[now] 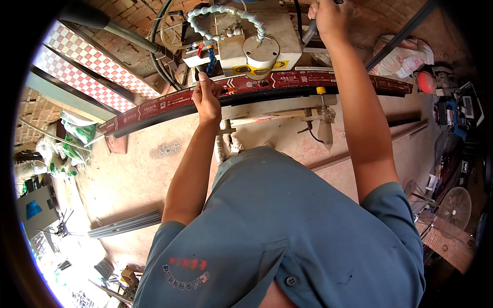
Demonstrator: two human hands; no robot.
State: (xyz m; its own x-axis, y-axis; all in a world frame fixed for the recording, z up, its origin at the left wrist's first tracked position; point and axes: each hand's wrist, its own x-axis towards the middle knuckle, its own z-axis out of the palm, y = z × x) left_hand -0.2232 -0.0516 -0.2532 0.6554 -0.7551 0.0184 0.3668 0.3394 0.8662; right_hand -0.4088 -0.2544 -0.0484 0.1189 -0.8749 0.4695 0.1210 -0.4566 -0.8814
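Observation:
A long profile [303, 78], dark with a red printed film, lies across a machine's bed. My left hand [207, 100] is at the profile's near side, thumb pointing up and fingers curled. A dark piece shows just above the thumb, but what the fingers close on is hidden. Raised at the top right, my right hand [333, 18] is wrapped round a lever handle [309, 34] beside the machine. Between the hands sits the pale machine head [277, 49] with a yellow warning label, right behind the profile. A segmented coolant hose [226, 10] arches over it.
A clamp with a yellow knob [321, 91] stands at the bed's right. Red-and-white checked panels [82, 49] lean at the left. A bundle of grey profiles [126, 224] lies on the floor. To the right are a fan [454, 210] and a white sack [403, 54].

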